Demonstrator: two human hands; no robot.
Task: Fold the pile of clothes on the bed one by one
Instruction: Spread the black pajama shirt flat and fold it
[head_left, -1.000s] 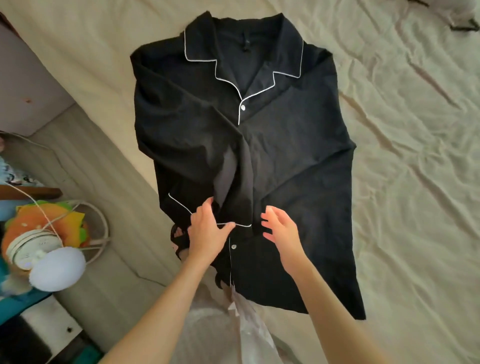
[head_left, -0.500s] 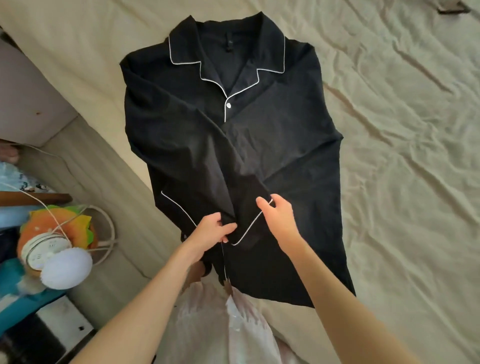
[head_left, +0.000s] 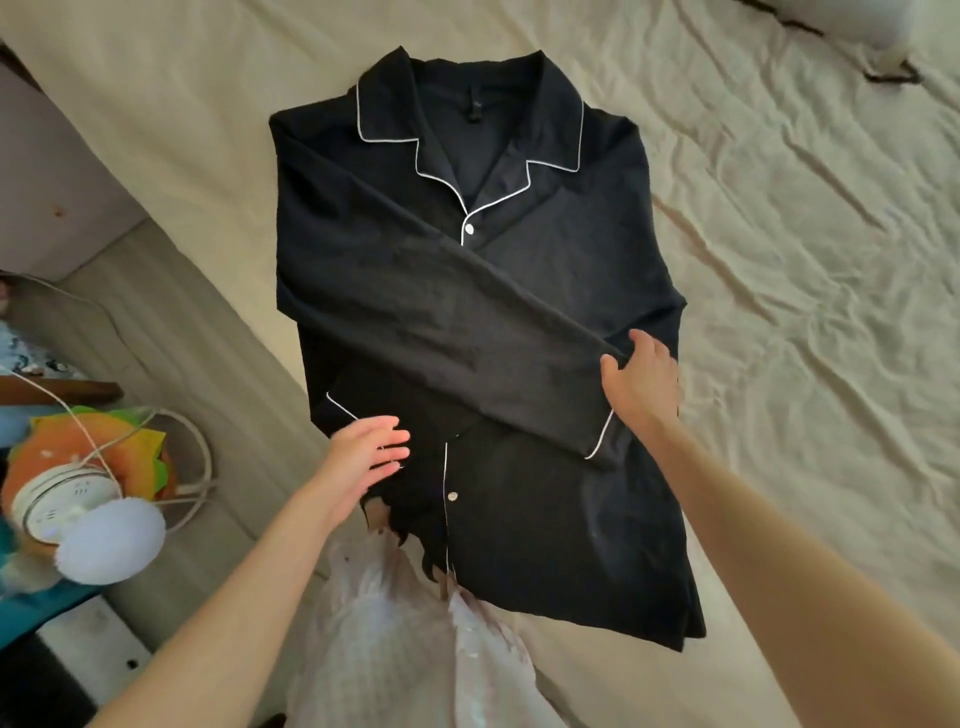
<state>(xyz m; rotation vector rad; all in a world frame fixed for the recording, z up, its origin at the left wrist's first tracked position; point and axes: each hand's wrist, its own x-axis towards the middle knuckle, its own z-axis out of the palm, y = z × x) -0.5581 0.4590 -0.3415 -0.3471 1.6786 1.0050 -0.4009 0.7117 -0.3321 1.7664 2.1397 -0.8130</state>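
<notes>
So the black pajama shirt (head_left: 519, 291) lies face up on the bed (head_left: 779, 260), collar toward the far side, its left side running along the bed's left edge and its hem hanging a bit over the near edge. One sleeve (head_left: 467, 332) is laid diagonally across the chest, white-piped cuff down toward the shirt's right side. The right hand (head_left: 641, 382) grips that sleeve just above the cuff, thumb and fingers curled round the fabric edge. The left hand (head_left: 363, 457) hovers over the lower left front by the piped pocket, fingers straight and loosely together, holding nothing; can't tell if it touches the cloth. Loads of bare wrinkled beige sheet to the right of the shirt and past the collar, hardly any on the left. Left of the bed there's a strip of wooden floor (head_left: 171, 332) with a small white fan (head_left: 88, 519), its cable, and an orange plush toy (head_left: 104, 447). Some pale pinkish clothing (head_left: 405, 649) sits at the near edge.
</notes>
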